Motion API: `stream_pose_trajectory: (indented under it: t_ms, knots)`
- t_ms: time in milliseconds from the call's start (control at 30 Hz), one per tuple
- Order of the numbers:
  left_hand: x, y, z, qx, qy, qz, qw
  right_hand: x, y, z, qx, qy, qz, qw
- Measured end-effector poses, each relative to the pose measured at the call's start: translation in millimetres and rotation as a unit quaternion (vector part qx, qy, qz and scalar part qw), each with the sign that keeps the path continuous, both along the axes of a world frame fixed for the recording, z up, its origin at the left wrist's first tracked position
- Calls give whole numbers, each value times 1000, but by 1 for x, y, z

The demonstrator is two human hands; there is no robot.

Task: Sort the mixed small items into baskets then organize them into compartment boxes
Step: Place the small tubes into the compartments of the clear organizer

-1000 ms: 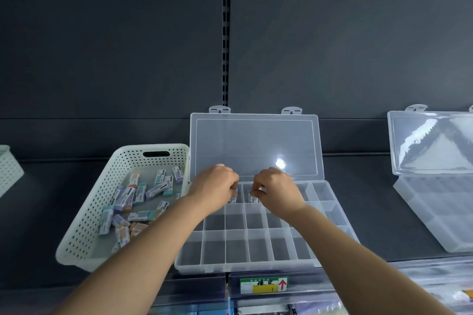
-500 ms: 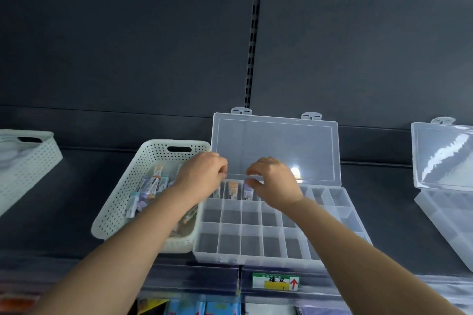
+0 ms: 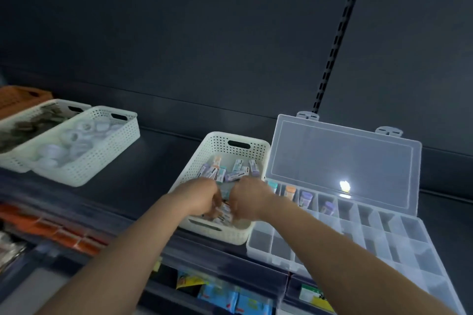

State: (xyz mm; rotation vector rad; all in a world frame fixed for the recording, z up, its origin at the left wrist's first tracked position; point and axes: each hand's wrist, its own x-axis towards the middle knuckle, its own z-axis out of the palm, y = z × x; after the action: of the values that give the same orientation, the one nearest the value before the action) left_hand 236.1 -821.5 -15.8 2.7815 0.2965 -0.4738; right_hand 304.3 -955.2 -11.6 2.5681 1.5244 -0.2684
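Hands both down inside the white perforated basket (image 3: 220,144), which I take as reference for everything else. Left hand (image 3: 201,197) enters over the basket's near-left rim, right hand (image 3: 249,198) over its near-right rim, knuckles close together, backs facing the camera. Fingers of both hands curl downward into the pile of small wrapped items (image 3: 235,172) and touch it; the backs of the hands hide the fingertips, so cannot tell whether either one actually has a piece pinched. Items are short blocks in purple, teal, orange and grey sleeves, lying loose and crisscrossed, most of them in the far half of the basket, a few showing between the two hands. Clear compartment box (image 3: 409,250) stands touching the basket's right side, its lid (image 3: 343,161) hinged up and leaning back. In the box's back row, the four compartments closest to the basket each hold one upright piece: teal piece (image 3: 272,184), orange piece (image 3: 290,190), then two purple pieces (image 3: 306,198). Well to the left of the basket stands a second white basket (image 3: 102,162) with pale round objects, blurred. Left of that, a third white basket (image 3: 12,161) holds dark objects, and beyond it shows the corner of an orange basket (image 3: 18,97). Below the reference basket, blurred coloured packets (image 3: 230,299) sit on a lower shelf.
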Motion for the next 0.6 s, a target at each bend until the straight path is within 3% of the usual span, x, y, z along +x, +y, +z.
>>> stream_pose_trajectory:
  t_ms: [133,333,500,600]
  knots:
    - [1,4,-8,-13,-17,6,1000,2,11,-7,-60,-7,10,998]
    - [7,5,-16,32,-22,-33,999,9,18,-8,-49,-15,-5,999]
    - [12,17,-4,-21,-66,-4,998,20,8,2,105,3,-57,993]
    - [23,18,16,-73,-150,35,985,29,-8,13,249,22,-129,959]
